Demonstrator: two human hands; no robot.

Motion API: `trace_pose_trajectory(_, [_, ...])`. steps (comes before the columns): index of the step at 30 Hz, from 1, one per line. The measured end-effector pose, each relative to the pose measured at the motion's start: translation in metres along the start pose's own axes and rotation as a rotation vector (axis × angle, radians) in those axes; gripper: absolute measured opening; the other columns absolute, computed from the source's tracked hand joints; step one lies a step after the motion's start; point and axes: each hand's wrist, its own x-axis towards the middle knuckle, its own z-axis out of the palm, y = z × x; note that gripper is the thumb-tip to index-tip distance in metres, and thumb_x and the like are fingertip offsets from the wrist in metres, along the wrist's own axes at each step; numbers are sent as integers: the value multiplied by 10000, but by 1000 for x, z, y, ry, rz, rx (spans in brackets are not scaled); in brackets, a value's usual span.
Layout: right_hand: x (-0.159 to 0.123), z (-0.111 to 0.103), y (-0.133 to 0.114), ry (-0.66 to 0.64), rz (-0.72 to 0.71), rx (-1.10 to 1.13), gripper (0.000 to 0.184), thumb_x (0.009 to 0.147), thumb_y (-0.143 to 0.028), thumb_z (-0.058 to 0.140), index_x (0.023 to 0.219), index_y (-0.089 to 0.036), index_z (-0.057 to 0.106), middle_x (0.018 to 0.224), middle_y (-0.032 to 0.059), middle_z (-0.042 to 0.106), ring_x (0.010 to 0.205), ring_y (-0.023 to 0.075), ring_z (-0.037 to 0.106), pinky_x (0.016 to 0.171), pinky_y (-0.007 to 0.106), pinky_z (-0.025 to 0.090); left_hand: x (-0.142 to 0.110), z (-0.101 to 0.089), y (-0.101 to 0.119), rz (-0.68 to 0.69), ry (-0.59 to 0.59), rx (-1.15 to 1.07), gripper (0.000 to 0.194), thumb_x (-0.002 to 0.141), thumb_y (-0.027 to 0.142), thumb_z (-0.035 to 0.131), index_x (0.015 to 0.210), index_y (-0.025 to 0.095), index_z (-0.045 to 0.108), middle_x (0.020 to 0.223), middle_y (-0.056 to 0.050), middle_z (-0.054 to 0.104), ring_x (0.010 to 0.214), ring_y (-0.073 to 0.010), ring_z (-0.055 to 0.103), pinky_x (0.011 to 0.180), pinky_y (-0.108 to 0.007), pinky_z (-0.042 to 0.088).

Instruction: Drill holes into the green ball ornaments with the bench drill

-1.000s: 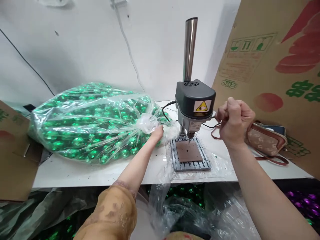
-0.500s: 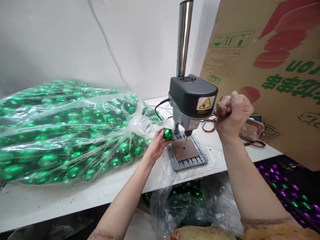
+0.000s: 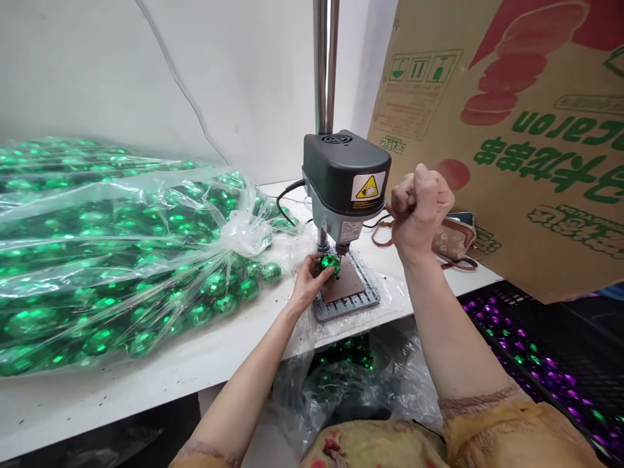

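Observation:
Between the fingers and thumb of my left hand (image 3: 310,281) is a shiny green faceted bauble (image 3: 330,263). It sits right by the thin bit under the chuck of a small bench drill press (image 3: 345,172); whether the bit touches it I cannot tell. A brown board (image 3: 347,286) lies on the press's slotted grey base (image 3: 358,301), below the bauble. My right hand (image 3: 423,201) is closed in a fist, raised at the right side of the drill head. Whatever the fist grips is hidden by its fingers.
A big clear bag of green baubles (image 3: 121,253) fills the table's left side, with a loose bauble (image 3: 272,272) beside its knot. A cardboard box (image 3: 487,149) stands at right, near a small pouch (image 3: 453,238). A dark crate (image 3: 560,338) holds purple and green baubles.
My left hand has brought the bauble from beside the board to under the drill bit. My right fist stays raised beside the drill head. The whole view has shifted.

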Motion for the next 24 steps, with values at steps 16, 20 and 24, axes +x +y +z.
trace_pose_trajectory(16, [0,-1,0,-26,-1,-21,508,874,-457,601,575,-223,262,451,-64,299,402,58,260,399,285,224,-10,12,-11,119,18,331,543,696,370,883,1179,218,689,1231,-111,649,1178,-312,622,1053,-468,474])
trace_pose_trajectory(20, [0,-3,-1,-37,26,-10,511,862,-466,621,574,-224,275,459,-62,305,411,63,271,416,293,235,-15,18,-17,122,-19,262,565,718,363,872,1220,231,650,1241,-101,664,1212,-304,615,1075,-456,468])
trace_pose_trajectory(24, [-5,-5,-1,-15,18,31,498,852,-417,647,546,-218,308,443,-68,323,392,59,288,412,283,232,-17,19,-19,99,-44,208,579,739,362,854,1244,209,617,1249,-105,665,1189,-285,627,1074,-446,468])
